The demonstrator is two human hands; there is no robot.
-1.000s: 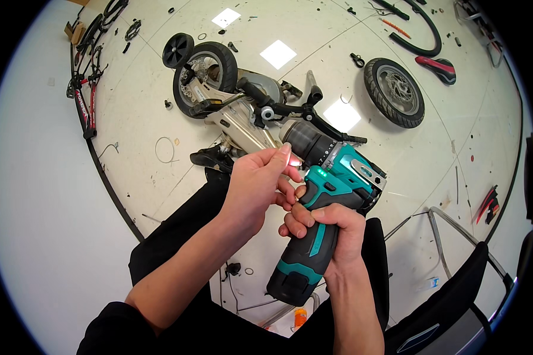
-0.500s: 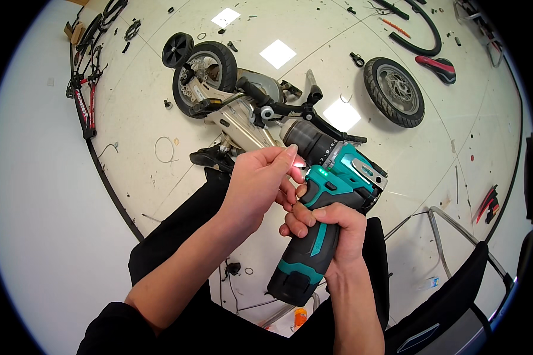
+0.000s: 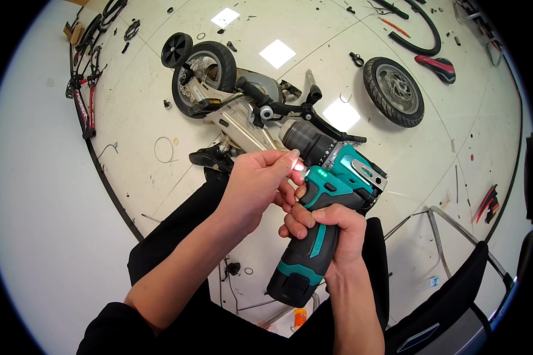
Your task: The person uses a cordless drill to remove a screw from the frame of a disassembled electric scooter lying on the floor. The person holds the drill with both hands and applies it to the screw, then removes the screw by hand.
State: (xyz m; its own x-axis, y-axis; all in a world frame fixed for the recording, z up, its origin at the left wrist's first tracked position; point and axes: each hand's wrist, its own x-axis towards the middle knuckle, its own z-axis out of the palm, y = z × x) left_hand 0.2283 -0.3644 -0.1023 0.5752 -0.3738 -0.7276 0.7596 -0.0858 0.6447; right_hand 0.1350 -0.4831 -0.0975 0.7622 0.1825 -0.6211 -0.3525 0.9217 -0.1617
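Note:
My right hand (image 3: pixel 342 236) is wrapped round the grip of a teal-and-black cordless drill (image 3: pixel 331 183). The drill's black chuck points to the upper left, and small green lights glow on its body. Beside the trigger, my left hand (image 3: pixel 257 180) is closed in a pinch, its fingertips lit by the drill's lamp. Whatever those fingers hold, if anything, is hidden. Beyond the drill lies a partly stripped small bike with a silver frame (image 3: pixel 243 127), black handlebar (image 3: pixel 287 110) and a wheel (image 3: pixel 210 74) still on it.
A loose wheel (image 3: pixel 394 92) rests on the tiled floor at the right, near a red-and-black saddle (image 3: pixel 437 69) and a bare black tyre (image 3: pixel 429 35). Red frame parts (image 3: pixel 90 103) lie along the left wall. A black chair (image 3: pixel 450 299) stands at the lower right.
Barely anything differs. The drill and both hands have shifted very slightly; the grips stay the same.

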